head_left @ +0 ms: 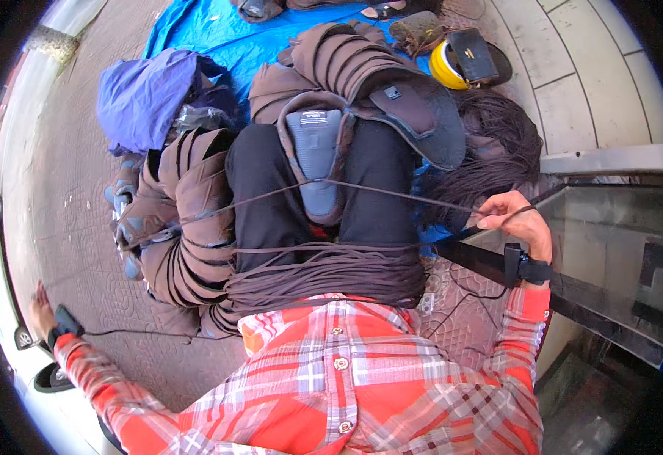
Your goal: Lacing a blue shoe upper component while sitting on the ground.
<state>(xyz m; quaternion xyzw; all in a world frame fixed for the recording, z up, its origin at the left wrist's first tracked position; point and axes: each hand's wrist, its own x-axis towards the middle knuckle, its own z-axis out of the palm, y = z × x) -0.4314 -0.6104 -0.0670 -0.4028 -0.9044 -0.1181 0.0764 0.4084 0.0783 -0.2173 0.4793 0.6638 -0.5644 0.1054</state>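
On my lap lies a brown shoe upper (336, 167) with a grey-blue lining, its opening facing up. A thin brown shoelace (415, 196) crosses it, stretched towards both sides. My right hand (509, 216), out to the right, is closed in a pinch on this lace, whose end trails past the wrist. My left hand (41, 311) reaches far out to the left, small in view, fingers apparently extended and no object visible in it. A thick bundle of brown laces (324, 277) lies across my thighs, behind the shoe's near end.
Nested stacks of brown shoe uppers stand left (202, 205) and ahead (339, 57). A purple cloth bundle (145, 98) and blue tarp (195, 30) lie beyond. At right are a heap of laces (498, 144), a yellow container (446, 67) and a glass case (612, 250).
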